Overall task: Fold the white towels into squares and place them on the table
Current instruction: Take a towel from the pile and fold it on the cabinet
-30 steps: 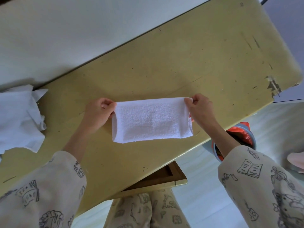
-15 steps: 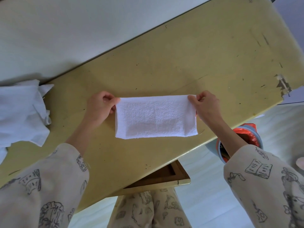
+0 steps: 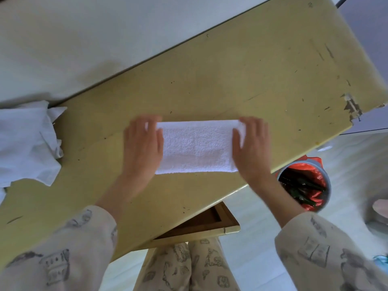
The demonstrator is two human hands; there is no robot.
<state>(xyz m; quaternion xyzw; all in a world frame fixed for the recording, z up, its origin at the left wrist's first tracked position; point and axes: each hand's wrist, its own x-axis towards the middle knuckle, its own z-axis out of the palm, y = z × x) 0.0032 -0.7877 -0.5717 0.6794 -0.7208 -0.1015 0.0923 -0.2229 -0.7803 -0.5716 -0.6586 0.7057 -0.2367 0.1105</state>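
A white towel, folded into a long narrow rectangle, lies flat on the yellow table near its front edge. My left hand lies palm down over the towel's left end, fingers stretched out. On the right end my right hand rests the same way. Both hands are motion-blurred, and a little white cloth shows at the far corners by the fingertips. A heap of unfolded white towels sits at the table's left side.
A partly open wooden drawer juts out under the table's front edge above my knees. A grey bin with a red bag stands on the floor to the right. A pale wall runs along the table's far edge.
Both hands held the towel up by its top corners before. Now the towel lies flat on the table and both hands have spread out over its ends.
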